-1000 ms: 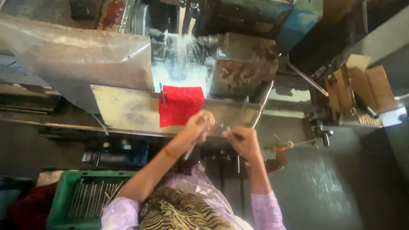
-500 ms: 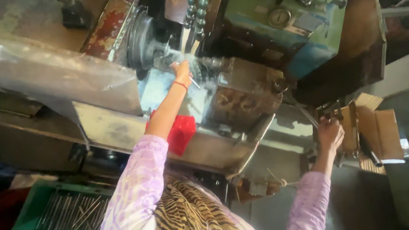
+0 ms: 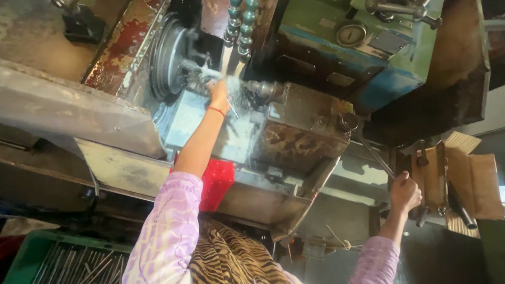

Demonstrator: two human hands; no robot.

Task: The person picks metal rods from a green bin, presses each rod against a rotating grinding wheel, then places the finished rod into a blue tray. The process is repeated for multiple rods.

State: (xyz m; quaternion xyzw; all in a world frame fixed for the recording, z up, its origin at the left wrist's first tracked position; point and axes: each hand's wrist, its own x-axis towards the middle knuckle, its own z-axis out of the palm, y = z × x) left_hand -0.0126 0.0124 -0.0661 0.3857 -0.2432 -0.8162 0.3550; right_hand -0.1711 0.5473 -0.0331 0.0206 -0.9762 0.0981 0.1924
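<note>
The left hand (image 3: 219,94) reaches into the working zone of a lathe-type machine, at the chuck (image 3: 172,57), where coolant spray (image 3: 233,86) falls from the segmented green coolant hoses (image 3: 244,17). The fingers are bunched at the chuck face; whether they close on a part cannot be told, since spray and glare hide the fingertips. A thin metal rod (image 3: 232,109) shows just below the wrist, beside a red bangle (image 3: 216,110).

The right hand (image 3: 405,192) is well apart from the left, fingers wrapped firmly around the long metal lever (image 3: 378,159) that rises toward the rusty carriage block (image 3: 303,134).

A red cloth (image 3: 217,183) hangs over the edge of the sheet-metal splash tray (image 3: 123,170). A green crate (image 3: 24,254) of thin metal rods (image 3: 82,271) sits low at the left.

Judged step: work at the chuck with the left hand, while the right hand keeps the lever in its grip. Any further move appears to call for coordinating both hands, keeping the left fingers away from the rotating face and the spray-slick metal.
</note>
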